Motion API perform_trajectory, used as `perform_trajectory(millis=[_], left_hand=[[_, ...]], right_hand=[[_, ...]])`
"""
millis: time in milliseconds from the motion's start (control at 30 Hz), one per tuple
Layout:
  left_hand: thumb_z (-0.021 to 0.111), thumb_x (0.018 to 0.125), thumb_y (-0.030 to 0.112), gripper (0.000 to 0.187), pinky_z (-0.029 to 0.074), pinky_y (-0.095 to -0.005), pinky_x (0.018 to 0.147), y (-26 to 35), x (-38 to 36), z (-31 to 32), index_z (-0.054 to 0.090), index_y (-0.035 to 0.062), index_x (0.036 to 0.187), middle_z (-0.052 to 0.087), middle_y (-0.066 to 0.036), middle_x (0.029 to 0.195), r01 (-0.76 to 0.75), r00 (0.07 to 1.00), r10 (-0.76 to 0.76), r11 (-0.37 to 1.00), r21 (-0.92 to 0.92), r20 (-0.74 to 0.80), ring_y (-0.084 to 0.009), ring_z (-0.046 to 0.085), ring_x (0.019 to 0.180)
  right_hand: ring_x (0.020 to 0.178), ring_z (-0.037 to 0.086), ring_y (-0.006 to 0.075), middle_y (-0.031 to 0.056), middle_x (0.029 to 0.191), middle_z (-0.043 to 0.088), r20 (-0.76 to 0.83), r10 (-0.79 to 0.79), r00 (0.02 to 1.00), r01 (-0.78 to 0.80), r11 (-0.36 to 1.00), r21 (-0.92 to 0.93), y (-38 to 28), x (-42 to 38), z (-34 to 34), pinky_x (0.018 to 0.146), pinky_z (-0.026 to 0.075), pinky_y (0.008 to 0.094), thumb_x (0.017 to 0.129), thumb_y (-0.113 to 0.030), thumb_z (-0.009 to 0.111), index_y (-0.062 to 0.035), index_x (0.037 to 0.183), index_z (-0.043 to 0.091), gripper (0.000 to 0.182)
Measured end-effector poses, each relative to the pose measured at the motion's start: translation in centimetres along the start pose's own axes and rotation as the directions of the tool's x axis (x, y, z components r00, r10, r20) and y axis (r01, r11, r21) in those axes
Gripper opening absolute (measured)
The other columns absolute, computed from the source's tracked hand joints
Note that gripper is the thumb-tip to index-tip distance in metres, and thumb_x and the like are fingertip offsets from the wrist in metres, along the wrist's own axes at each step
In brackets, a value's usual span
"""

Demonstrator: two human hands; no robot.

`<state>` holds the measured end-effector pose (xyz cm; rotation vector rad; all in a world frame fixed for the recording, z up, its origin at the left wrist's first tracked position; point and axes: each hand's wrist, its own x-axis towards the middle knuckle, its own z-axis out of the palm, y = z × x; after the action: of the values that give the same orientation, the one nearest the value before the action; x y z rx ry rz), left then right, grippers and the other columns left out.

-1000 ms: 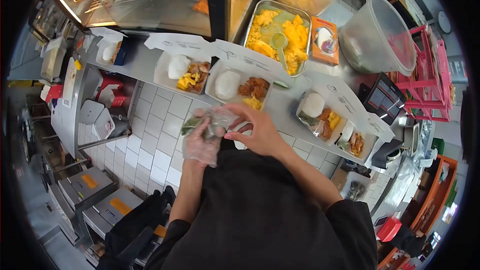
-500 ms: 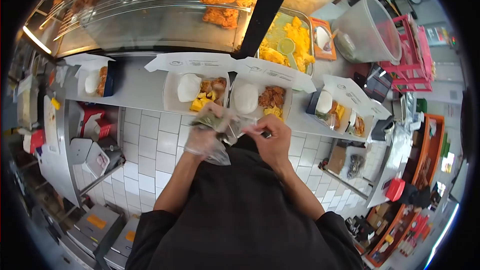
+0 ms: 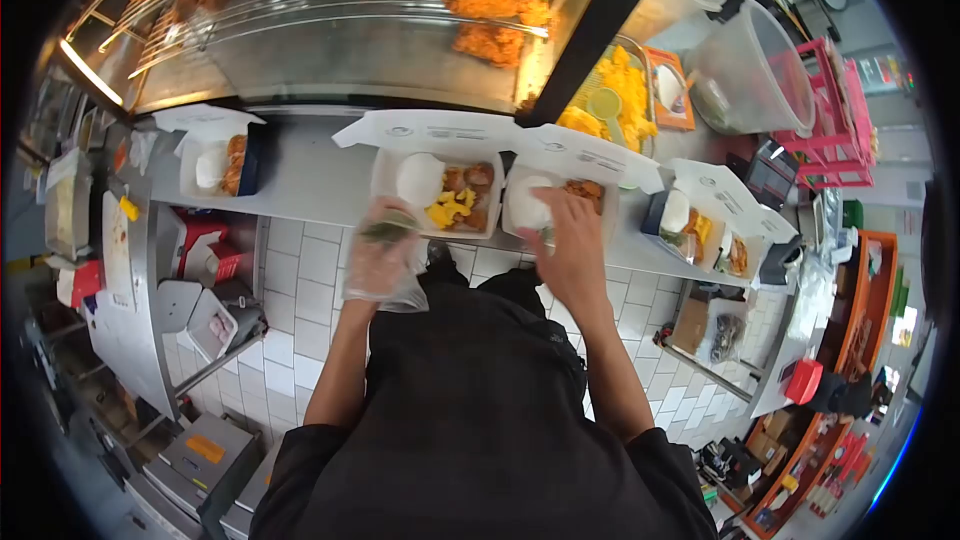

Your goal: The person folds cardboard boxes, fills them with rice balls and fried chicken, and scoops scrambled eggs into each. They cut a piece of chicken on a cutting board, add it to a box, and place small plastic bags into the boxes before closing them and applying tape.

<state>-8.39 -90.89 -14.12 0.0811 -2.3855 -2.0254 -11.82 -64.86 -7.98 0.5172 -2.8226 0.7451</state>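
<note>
My left hand (image 3: 385, 252), in a clear plastic glove, is closed around clear plastic packets with green contents (image 3: 388, 228), just in front of the left middle white meal box (image 3: 400, 223). That box holds white rice (image 3: 420, 180), yellow pieces (image 3: 452, 208) and browned chicken (image 3: 478, 180). My bare right hand (image 3: 572, 245) reaches over the front of the right middle meal box (image 3: 585, 145), thumb and index finger spread apart. A small greenish item (image 3: 547, 236) shows beside the thumb; its shape is mostly hidden. Rice (image 3: 527, 205) and browned chicken (image 3: 585, 192) lie in this box.
More filled boxes stand at the left (image 3: 218, 165) and right (image 3: 695, 225) of the steel counter (image 3: 315, 175). Behind are a heated cabinet with fried chicken (image 3: 488, 0), a tray of yellow food with a scoop (image 3: 605, 103), and a clear tub (image 3: 755, 70).
My hands have separated. The right hand has left the packets and moved over the right middle box; the left has shifted slightly left with the packets. The whole view has shifted a little.
</note>
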Motion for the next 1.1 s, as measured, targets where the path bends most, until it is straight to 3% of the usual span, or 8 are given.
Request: perform_trajectory(millis=[233,367,500,633,700,900,1000,1100], left_hand=[[0.061,0.08,-0.002,0.028,0.047,-0.0252,0.077,2.9,-1.0,0.6,0.056,0.0046,0.107,0.058,-0.002,0.093,0.255,0.915,-0.286,0.957,0.141,0.285,-0.0118,0.056,0.083],[0.057,0.087,0.0,0.017,0.048,-0.0276,0.074,0.0,-1.7,-2.4,0.056,0.0044,0.103,0.057,-0.002,0.083,-0.046,0.972,0.107,0.961,0.272,-0.211,-0.0136,0.055,0.077],[0.055,0.095,0.009,0.012,0.046,-0.0273,0.082,1.7,-1.2,-4.4,0.053,0.0028,0.105,0.056,-0.005,0.098,0.136,0.798,-0.19,0.981,-0.137,-0.572,-0.0148,0.053,0.09],[0.052,0.099,0.017,0.028,0.045,-0.0273,0.081,5.0,-0.5,-0.6,0.051,0.0027,0.123,0.056,-0.005,0.107,0.025,0.908,-0.104,0.98,-0.196,-0.405,-0.0118,0.052,0.095],[0.052,0.099,0.022,0.044,0.045,-0.0277,0.084,8.9,0.0,4.2,0.041,0.0028,0.137,0.056,-0.007,0.117,0.061,0.994,-0.102,0.804,-0.592,-0.035,-0.0135,0.053,0.101],[0.046,0.098,0.047,0.085,0.038,-0.0413,0.105,15.5,4.1,13.6,0.003,-0.0036,0.152,0.041,-0.024,0.145,0.007,0.811,0.024,0.999,-0.052,0.585,-0.0351,0.05,0.124],[0.05,0.097,0.046,0.083,0.046,-0.0403,0.096,17.4,6.4,18.4,0.01,-0.0037,0.15,0.05,-0.023,0.137,-0.548,0.786,0.459,0.827,0.123,0.415,-0.0333,0.059,0.112],[0.053,0.097,0.041,0.068,0.046,-0.0359,0.093,18.2,8.3,21.7,0.026,0.0005,0.146,0.055,-0.016,0.132,-0.372,0.797,0.365,0.924,-0.086,0.482,-0.0244,0.059,0.108]], right_hand=[[0.084,0.065,0.0279,0.0119,0.103,0.068,0.265,-0.11,0.958,-0.041,0.861,0.507,-4.7,1.2,4.4,0.071,0.053,0.0363,0.081,-0.007,0.071,-0.0059,0.113,0.064,0.034],[0.083,0.066,0.0276,0.0089,0.095,0.069,0.099,0.206,0.973,-0.224,0.769,0.598,-4.7,2.1,6.8,0.076,0.052,0.037,0.08,-0.002,0.069,-0.0047,0.106,0.066,0.026],[0.11,0.058,0.0323,0.0128,0.121,0.062,0.123,-0.403,0.907,0.405,0.914,0.007,-2.4,1.8,12.5,0.089,0.05,0.0395,0.087,-0.009,0.065,-0.0064,0.114,0.063,0.027],[0.115,0.053,0.0345,0.0156,0.134,0.051,0.093,-0.142,0.985,0.078,0.866,0.494,-5.8,2.0,4.5,0.095,0.046,0.041,0.088,-0.011,0.063,-0.0065,0.125,0.054,0.038],[0.116,0.055,0.0287,0.0149,0.131,0.053,0.403,0.056,0.914,-0.398,0.322,0.859,-7.0,1.8,0.3,0.097,0.044,0.0377,0.088,-0.009,0.063,-0.0055,0.129,0.048,0.044],[0.081,0.063,0.0135,0.0065,0.093,0.065,-0.024,0.467,0.884,-0.266,0.546,0.794,2.1,-0.3,-6.0,0.072,0.052,0.0277,0.097,-0.009,0.056,-0.0049,0.112,0.054,0.016],[0.069,0.06,0.0098,0.0049,0.091,0.065,-0.157,0.581,0.798,-0.29,0.6,0.746,8.9,0.6,-15.1,0.063,0.052,0.0249,0.097,-0.008,0.057,-0.0056,0.111,0.053,0.015],[0.066,0.058,0.0095,0.0071,0.092,0.065,-0.441,0.467,0.766,-0.19,0.821,0.538,18.3,4.4,-24.4,0.06,0.05,0.024,0.094,-0.006,0.06,-0.0041,0.111,0.054,0.017]])
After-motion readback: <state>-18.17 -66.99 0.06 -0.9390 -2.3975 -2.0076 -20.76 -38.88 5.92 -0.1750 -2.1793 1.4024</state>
